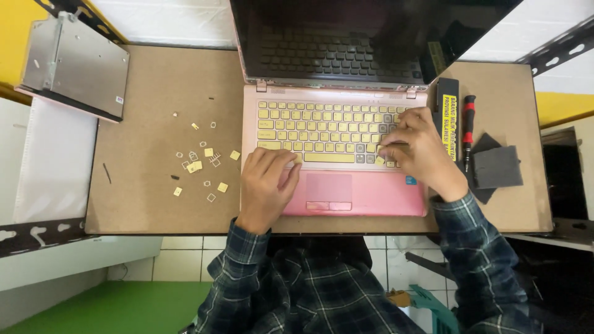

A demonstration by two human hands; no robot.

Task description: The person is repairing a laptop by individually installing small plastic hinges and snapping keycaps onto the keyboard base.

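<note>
Right hand [421, 148] pinching a keycap on laptop [334, 154], left hand [267, 185] resting loose; prying hard could snap clips, scatter loose keys [201, 164]

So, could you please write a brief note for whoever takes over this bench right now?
Left hand: rests on the pink laptop at the keyboard's lower left edge; its grip is hidden, so I cannot tell if it holds anything.
Right hand: fingertips press on the keys at the lower right of the keyboard.
Things: loose yellow keycaps and small clips lie scattered on the board left of the laptop. A red-handled screwdriver and dark grey cloth lie to the right. A metal drive sits at the top left.
Done: some keys are off.
Left: most keys are still in place.
</note>
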